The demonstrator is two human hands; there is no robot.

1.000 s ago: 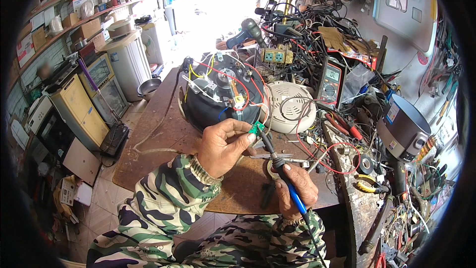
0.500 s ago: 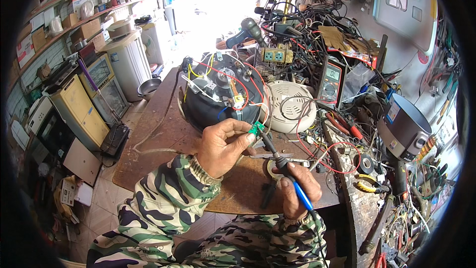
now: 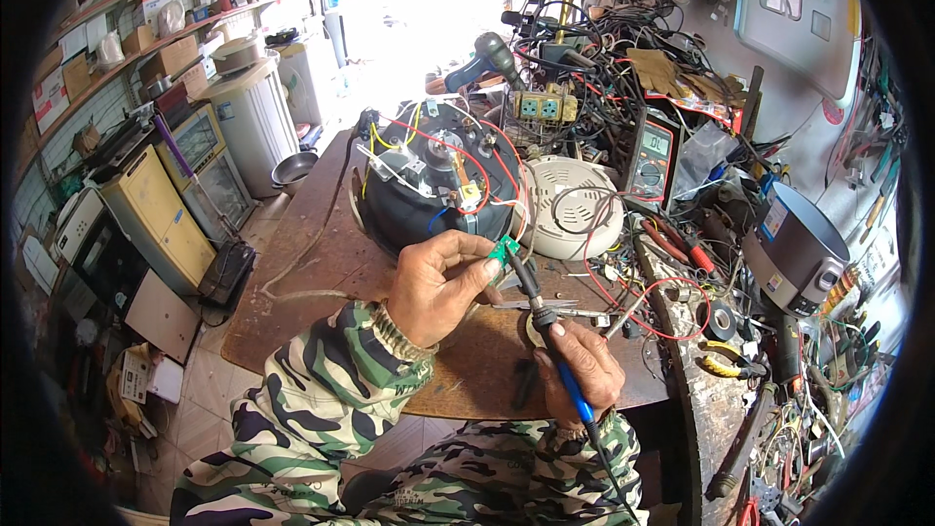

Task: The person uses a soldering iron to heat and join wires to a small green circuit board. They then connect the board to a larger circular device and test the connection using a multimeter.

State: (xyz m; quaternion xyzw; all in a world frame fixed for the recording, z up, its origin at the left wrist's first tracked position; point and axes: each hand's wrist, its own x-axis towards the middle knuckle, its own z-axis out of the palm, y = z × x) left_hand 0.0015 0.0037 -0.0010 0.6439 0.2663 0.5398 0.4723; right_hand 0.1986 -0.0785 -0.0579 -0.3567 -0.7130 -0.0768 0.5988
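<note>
Between the thumb and fingers of my left hand (image 3: 438,284) is a small green circuit board (image 3: 504,251). My right hand (image 3: 582,375) grips a soldering iron (image 3: 573,385) with a blue handle, its tip end meeting the board's right edge; the exact contact point is too small to make out. Just beyond my left hand stands an upturned black rice cooker body (image 3: 394,209), its underside open with red, yellow and white wires. Beside it lies a round off-white vented base cover (image 3: 570,209). Metal tweezers (image 3: 545,308) rest on the table behind the iron.
The brown wooden table (image 3: 292,317) holds a multimeter (image 3: 651,161) and a yellowish socket block (image 3: 545,107). Tangled cables (image 3: 623,58) pile up at the back right. On the right are a grey pot-like housing (image 3: 799,244), black tape (image 3: 719,321) and yellow-handled pliers (image 3: 730,362).
The soldering iron's handle has swung a little left and steepened as my right hand turned, more of its back now showing. My left hand and the circuit board have barely moved.
</note>
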